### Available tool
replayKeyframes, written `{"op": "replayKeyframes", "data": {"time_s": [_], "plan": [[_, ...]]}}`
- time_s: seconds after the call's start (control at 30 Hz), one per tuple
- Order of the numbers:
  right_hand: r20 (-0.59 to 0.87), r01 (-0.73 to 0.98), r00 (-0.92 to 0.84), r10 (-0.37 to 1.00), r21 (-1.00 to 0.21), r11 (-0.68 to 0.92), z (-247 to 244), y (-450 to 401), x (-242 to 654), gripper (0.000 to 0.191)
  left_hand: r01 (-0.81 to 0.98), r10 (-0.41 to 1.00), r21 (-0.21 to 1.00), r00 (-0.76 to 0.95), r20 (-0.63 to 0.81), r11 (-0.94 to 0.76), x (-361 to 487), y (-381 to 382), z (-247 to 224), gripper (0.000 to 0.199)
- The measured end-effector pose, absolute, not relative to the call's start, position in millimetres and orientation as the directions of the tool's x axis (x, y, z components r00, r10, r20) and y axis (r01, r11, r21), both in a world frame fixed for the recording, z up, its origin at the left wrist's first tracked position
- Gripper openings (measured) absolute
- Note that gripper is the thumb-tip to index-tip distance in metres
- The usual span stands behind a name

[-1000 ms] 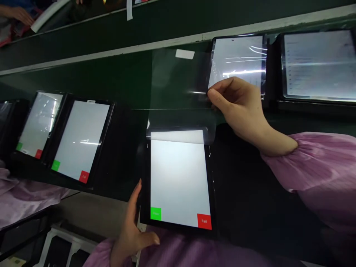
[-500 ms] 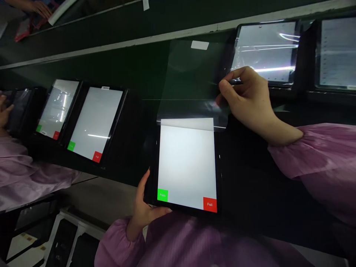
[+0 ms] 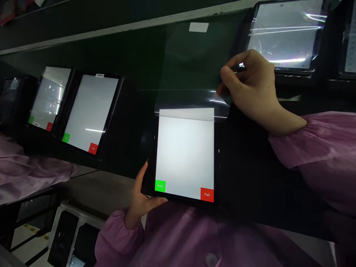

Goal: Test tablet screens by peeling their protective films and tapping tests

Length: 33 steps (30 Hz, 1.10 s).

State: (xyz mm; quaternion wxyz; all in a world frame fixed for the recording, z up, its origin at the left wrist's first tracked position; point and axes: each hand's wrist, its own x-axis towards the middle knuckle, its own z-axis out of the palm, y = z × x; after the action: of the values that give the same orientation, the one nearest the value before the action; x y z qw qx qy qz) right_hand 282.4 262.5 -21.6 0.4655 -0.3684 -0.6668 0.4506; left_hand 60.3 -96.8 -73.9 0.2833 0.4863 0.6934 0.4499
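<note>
A tablet with a lit white screen lies in front of me, a green Pass box at its lower left and a red Fail box at its lower right. My left hand grips its lower left corner, thumb along the bottom edge and fingers at the side. Clear protective film is peeled back from most of the screen and curls over at the tablet's top end. A white label is on the film's far part. My right hand pinches the film's right edge between thumb and fingers.
Two lit tablets with green and red boxes lie to the left, beside a dark device. Another film-covered tablet lies at the upper right. A co-worker's sleeve reaches in from the left. Below stands a tray with black items.
The view has shifted slightly, so most things sit higher in the picture. The co-worker's hand at the left has left the view. Both my hands keep their hold on tablet and film.
</note>
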Motion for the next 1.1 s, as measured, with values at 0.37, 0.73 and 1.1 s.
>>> {"op": "replayKeyframes", "data": {"time_s": [0.37, 0.73, 1.1], "plan": [[0.276, 0.123, -0.276, 0.921, -0.940, 0.319, -15, 259, 279, 0.030, 0.426, 0.929, 0.894, -0.369, 0.030, 0.140, 57, -99, -75, 0.107], [0.273, 0.156, -0.272, 0.923, -0.934, 0.322, -9, 254, 277, 0.033, 0.413, 0.926, 0.899, -0.377, 0.020, 0.148, 59, -97, -71, 0.104], [0.522, 0.012, -0.302, 0.798, -0.835, 0.551, 3, 233, 286, 0.030, 0.376, 0.950, 0.922, -0.311, 0.030, 0.094, 57, -102, -72, 0.108]]}}
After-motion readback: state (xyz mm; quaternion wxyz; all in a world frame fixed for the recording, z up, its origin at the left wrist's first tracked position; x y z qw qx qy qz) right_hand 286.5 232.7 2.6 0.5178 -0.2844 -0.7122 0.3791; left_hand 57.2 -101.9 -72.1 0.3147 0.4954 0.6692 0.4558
